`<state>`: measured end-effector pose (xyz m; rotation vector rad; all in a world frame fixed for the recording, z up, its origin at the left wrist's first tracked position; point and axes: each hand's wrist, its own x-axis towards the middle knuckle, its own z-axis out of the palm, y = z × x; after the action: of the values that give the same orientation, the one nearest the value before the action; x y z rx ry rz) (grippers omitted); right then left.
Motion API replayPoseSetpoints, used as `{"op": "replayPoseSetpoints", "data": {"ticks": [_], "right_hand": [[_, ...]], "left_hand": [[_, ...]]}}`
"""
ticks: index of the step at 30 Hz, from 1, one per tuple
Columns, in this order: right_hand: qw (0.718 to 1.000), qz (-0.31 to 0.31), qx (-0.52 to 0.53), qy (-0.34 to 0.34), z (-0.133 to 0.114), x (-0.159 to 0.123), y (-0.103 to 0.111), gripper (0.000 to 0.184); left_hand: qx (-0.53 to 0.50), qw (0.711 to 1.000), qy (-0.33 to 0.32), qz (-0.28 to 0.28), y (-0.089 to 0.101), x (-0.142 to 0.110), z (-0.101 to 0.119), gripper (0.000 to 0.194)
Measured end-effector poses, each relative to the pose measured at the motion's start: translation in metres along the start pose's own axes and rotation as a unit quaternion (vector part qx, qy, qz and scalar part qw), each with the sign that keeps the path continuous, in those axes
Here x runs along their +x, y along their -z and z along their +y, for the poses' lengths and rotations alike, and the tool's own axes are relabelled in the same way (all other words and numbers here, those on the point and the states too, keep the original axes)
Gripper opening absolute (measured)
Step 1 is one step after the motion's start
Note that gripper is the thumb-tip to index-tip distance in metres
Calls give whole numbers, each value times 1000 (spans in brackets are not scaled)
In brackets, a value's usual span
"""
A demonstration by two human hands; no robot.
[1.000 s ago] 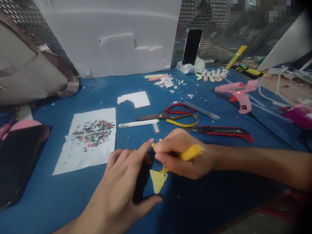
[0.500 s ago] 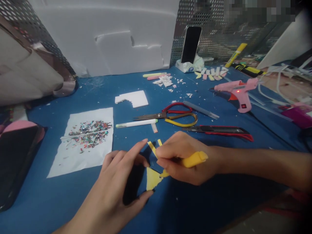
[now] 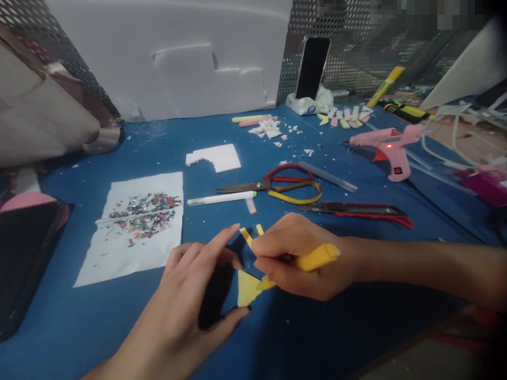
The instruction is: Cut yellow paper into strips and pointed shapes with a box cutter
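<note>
My right hand [image 3: 295, 256] is closed round a yellow marker [image 3: 320, 257], its tip resting on a small yellow triangular piece [image 3: 246, 287]. With thumb and fingers at opposite corners, my left hand [image 3: 194, 282] steadies that piece against the blue table; its index finger stretches out above. Two thin yellow strips [image 3: 246, 236] lie just beyond, partly covered by my right hand. Behind them are a white pen [image 3: 222, 199] with green ends and a small clear piece with an orange end [image 3: 251, 206].
Scissors [image 3: 273, 186] and a red-black box cutter [image 3: 360, 209] lie beyond my hands. A pink glue gun [image 3: 390, 148] with a lit red light stands at right. At left are a paper sheet [image 3: 95, 264] with shiny flakes and a dark phone [image 3: 27, 264]. White foam [image 3: 227, 158] lies behind.
The marker tip has shifted slightly left, further onto the yellow piece. My left hand keeps its hold, and the view has moved a little.
</note>
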<state>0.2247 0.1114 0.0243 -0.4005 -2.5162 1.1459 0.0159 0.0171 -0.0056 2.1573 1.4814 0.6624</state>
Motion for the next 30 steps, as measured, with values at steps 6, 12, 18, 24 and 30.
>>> {"op": "replayPoseSetpoints", "data": {"ticks": [6, 12, 18, 24, 30], "right_hand": [[1000, -2, 7, 6, -1, 1, 0, 30], [1000, -6, 10, 11, 0, 0, -1, 30], [1000, -17, 10, 9, 0, 0, 1, 32], [999, -17, 22, 16, 0, 1, 0, 31], [999, -20, 26, 13, 1, 1, 0, 30]], "left_hand": [[40, 999, 1, 19, -3, 0, -1, 77], [39, 999, -2, 13, -4, 0, 0, 76], [-18, 1000, -2, -8, -1, -1, 1, 76], [-30, 999, -1, -11, -1, -1, 0, 77], [-36, 999, -9, -9, -1, 2, 0, 75]]}}
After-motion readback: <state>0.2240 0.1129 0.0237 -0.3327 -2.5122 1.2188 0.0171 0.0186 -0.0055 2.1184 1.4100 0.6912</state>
